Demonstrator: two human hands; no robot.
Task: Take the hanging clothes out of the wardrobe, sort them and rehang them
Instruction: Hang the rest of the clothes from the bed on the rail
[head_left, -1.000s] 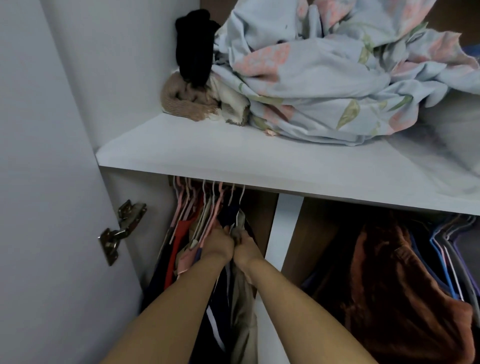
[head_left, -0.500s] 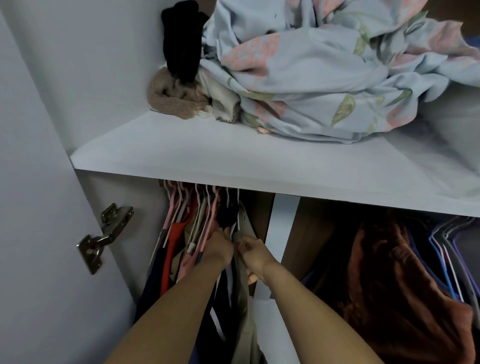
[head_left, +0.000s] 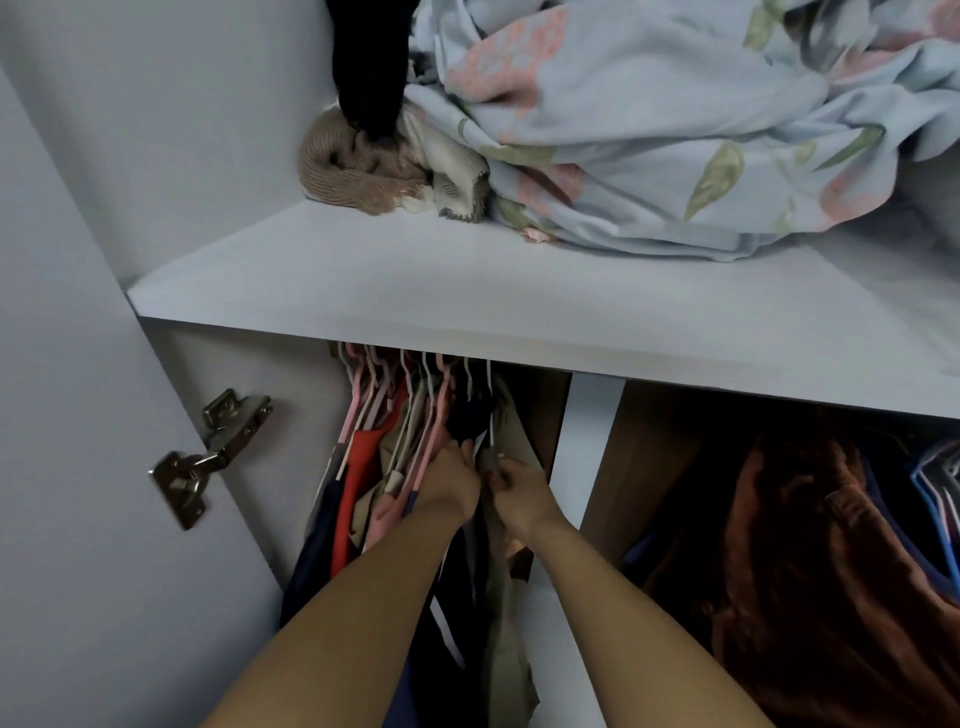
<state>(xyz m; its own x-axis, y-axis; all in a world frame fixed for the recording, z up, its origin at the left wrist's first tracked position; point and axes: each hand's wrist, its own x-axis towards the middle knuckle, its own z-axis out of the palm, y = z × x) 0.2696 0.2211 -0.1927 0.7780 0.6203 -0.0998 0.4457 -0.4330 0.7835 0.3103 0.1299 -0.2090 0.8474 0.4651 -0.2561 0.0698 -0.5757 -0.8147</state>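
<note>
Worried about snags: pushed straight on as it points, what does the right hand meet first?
Probably the khaki garment, directly at the fingertips of the right hand; depth unclear.

Under the white shelf (head_left: 467, 291), both hands reach into the hanging clothes (head_left: 374, 467) packed at the left. The left hand (head_left: 449, 486) presses against the pink hangers (head_left: 431, 415), fingertips lost in dark fabric. Just beside it, the right hand (head_left: 519, 496) pinches a khaki garment (head_left: 506, 639). Floral bedding (head_left: 649, 130) lies heaped on the shelf above; a rust-brown garment (head_left: 810, 545) hangs right of the white divider (head_left: 587, 415).
</note>
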